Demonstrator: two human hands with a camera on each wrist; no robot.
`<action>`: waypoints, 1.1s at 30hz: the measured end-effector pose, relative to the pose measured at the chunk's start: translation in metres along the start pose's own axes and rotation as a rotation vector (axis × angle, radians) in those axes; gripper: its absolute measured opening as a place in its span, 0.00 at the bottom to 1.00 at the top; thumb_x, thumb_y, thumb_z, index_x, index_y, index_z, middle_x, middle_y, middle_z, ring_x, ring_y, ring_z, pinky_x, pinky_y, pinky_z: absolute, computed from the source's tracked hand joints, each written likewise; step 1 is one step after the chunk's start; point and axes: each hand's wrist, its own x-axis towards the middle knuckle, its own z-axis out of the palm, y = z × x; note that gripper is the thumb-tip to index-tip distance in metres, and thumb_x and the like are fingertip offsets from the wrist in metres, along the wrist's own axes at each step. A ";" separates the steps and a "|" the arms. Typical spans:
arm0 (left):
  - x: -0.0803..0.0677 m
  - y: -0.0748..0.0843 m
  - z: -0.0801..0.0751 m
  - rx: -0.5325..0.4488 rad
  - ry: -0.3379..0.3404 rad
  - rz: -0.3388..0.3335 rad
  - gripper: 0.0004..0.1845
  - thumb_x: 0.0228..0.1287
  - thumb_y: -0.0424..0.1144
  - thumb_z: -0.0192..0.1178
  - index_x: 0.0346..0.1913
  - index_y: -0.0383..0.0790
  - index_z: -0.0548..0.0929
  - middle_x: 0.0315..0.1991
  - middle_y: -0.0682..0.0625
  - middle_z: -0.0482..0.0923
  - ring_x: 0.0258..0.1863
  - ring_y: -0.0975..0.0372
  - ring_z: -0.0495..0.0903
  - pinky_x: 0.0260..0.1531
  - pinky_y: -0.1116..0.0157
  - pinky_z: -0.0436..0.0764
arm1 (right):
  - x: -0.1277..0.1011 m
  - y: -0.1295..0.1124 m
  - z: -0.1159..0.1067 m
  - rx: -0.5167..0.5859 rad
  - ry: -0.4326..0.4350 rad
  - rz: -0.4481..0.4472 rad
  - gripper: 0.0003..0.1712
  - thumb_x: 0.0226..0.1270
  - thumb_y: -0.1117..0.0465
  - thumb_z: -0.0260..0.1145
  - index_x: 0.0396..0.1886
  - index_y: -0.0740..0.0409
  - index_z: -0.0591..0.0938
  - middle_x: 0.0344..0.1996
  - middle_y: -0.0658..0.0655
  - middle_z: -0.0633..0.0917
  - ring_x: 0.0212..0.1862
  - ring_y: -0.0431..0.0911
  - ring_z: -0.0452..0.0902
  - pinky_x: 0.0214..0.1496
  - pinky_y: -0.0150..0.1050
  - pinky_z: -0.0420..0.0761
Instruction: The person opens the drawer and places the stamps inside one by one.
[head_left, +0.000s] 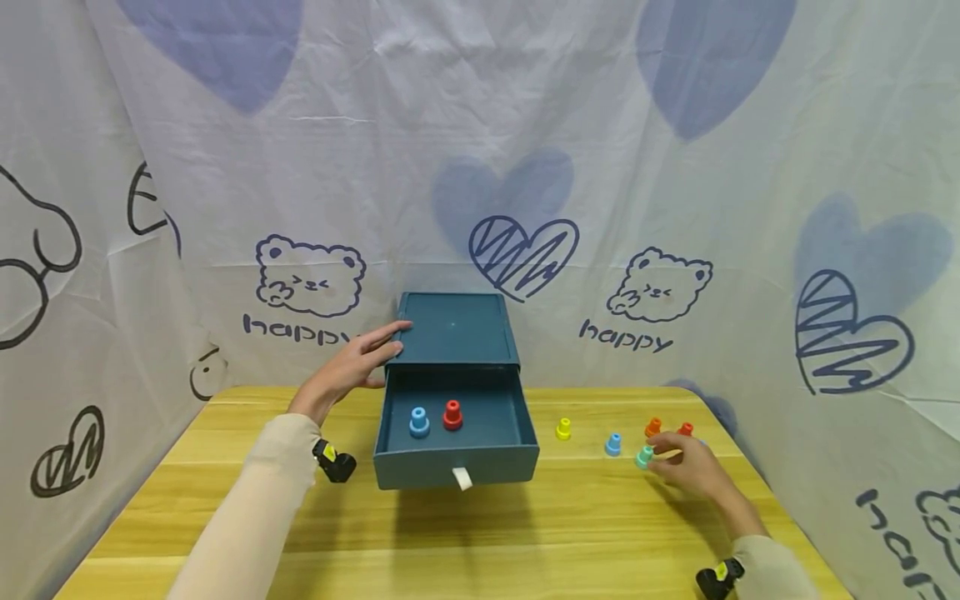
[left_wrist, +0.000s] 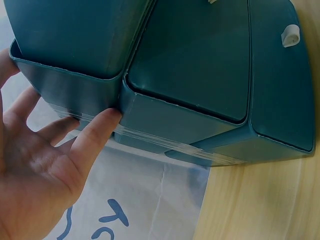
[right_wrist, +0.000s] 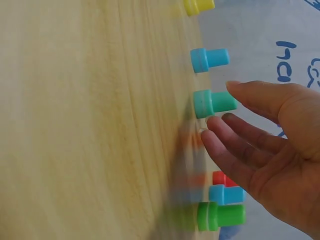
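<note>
A dark teal drawer box (head_left: pixel 453 329) stands at the middle of the table with its drawer (head_left: pixel 457 467) pulled out. Inside the drawer are a blue peg (head_left: pixel 419 422) and a red peg (head_left: pixel 452 415), both upright. My left hand (head_left: pixel 348 371) rests against the box's left side, its fingers (left_wrist: pixel 95 135) extended along the wall. On the right, my right hand (head_left: pixel 686 467) is at a mint-green peg (right_wrist: pixel 215 103), thumb on one side and fingers on the other. In the right wrist view the fingers look slightly apart from the peg.
A yellow peg (head_left: pixel 563 429) and a blue peg (head_left: pixel 613 444) stand between box and right hand. Behind that hand are an orange peg (head_left: pixel 653 427), a red peg (head_left: pixel 686 429) and a green peg (right_wrist: pixel 222 216). The drawer has a white pull tab (head_left: pixel 462 478). A printed curtain hangs behind the table.
</note>
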 end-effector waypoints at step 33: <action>0.000 0.000 0.000 -0.009 -0.006 0.011 0.32 0.81 0.52 0.50 0.82 0.52 0.58 0.85 0.40 0.44 0.81 0.35 0.49 0.67 0.30 0.69 | 0.013 0.019 0.013 0.065 0.008 0.108 0.17 0.68 0.62 0.73 0.49 0.69 0.83 0.46 0.68 0.87 0.41 0.50 0.88 0.34 0.38 0.88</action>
